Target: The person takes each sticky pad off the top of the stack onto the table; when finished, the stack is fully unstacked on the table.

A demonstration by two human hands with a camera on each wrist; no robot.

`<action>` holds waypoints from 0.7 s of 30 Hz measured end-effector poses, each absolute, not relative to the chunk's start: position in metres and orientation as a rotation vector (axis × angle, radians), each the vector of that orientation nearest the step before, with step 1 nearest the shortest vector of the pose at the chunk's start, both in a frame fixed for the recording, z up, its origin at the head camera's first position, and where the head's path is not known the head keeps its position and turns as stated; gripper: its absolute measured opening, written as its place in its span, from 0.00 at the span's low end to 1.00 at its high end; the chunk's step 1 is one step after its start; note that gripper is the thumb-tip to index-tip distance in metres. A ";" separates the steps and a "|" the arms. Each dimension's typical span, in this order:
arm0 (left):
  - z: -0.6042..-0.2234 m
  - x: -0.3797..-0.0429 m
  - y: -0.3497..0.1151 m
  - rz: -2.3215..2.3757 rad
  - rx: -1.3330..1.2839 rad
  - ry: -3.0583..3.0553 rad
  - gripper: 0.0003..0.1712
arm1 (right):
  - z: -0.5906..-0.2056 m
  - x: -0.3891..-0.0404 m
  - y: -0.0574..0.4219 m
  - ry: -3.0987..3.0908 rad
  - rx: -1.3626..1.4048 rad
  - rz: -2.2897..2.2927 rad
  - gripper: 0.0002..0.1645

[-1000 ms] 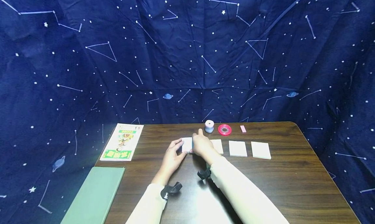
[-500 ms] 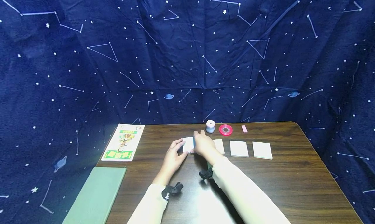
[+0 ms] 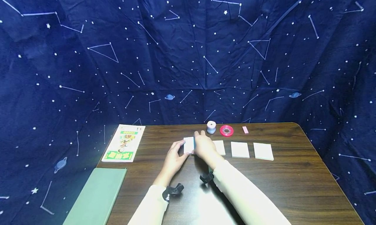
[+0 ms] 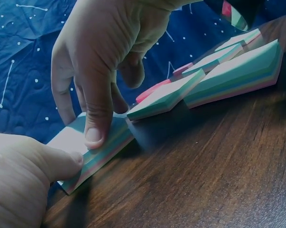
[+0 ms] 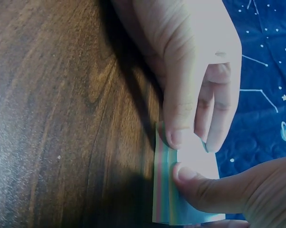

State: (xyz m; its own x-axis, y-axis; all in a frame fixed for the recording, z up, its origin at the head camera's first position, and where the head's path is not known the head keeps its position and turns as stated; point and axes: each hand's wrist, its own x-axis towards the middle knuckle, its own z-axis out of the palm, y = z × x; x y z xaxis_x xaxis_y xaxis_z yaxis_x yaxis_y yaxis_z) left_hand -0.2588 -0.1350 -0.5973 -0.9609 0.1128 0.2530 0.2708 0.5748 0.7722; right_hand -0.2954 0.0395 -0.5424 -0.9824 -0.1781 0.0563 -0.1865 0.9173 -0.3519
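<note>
A square pad of paper notes (image 3: 189, 145) lies on the table before me, white on top with green, blue, pink and yellow layers along its side (image 5: 161, 190). My left hand (image 3: 173, 159) grips its left end, the thumb at the near edge and fingers toward the far one. From the right, my right hand (image 3: 205, 147) pinches the pad's other end. Its thumb presses the near top edge, while the other fingers reach over to the far side, partly hidden. In the right wrist view the two thumbs sit close together on the pad.
Three similar note pads (image 3: 240, 150) line up to the right. Behind them stand a pale spool (image 3: 211, 127), a red ring-shaped roll (image 3: 221, 130) and a small pink block (image 3: 245, 130). A picture booklet (image 3: 121, 143) and a green board-like item (image 3: 94, 192) lie at left.
The right hand's fingers have shifted slightly at the pad's far edge. Both hands stay on the pad, and the head view has moved a little.
</note>
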 end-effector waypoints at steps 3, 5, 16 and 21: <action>-0.598 -0.259 -0.136 -1.328 -0.316 -2.635 0.35 | -0.542 -0.294 0.040 -3.014 0.298 0.588 0.46; -0.598 -0.259 -0.136 -1.329 -0.314 -2.638 0.35 | -0.542 -0.293 0.040 -2.976 0.301 0.622 0.43; -0.597 -0.260 -0.136 -1.364 -0.262 -2.625 0.33 | -0.530 -0.295 0.046 -2.751 0.316 0.990 0.22; -0.600 -0.259 -0.132 -1.300 -0.297 -2.614 0.28 | -0.522 -0.291 0.057 -2.682 0.320 1.072 0.17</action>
